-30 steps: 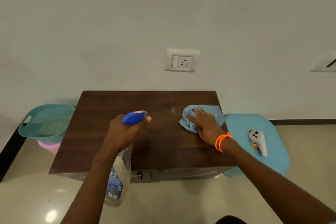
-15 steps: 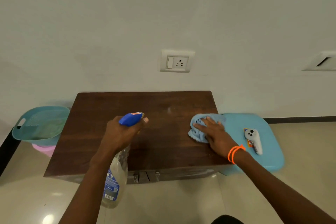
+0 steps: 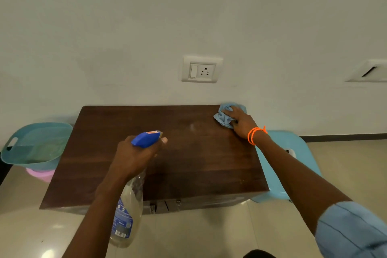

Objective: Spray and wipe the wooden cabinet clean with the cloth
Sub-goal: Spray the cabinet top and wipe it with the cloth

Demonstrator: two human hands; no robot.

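A dark wooden cabinet [image 3: 180, 159] stands against the white wall, seen from above. My left hand [image 3: 134, 157] grips a clear spray bottle [image 3: 125, 216] with a blue nozzle, which points right over the middle of the cabinet top. My right hand [image 3: 240, 121], with orange bands at the wrist, presses a crumpled light blue cloth [image 3: 225, 117] onto the far right corner of the top, close to the wall. A faint pale patch of spray shows on the wood between the two hands.
A teal basket [image 3: 35, 144] sits on a pink tub [image 3: 41, 175] left of the cabinet. A light blue stool [image 3: 297, 148] stands at its right, with a white object on it partly hidden by my right arm. A wall socket [image 3: 202, 69] is above the cabinet. Beige floor tiles lie in front.
My right hand has slid the cloth from the right middle of the cabinet top back to its far right corner. The left hand with the bottle has stayed about where it was.
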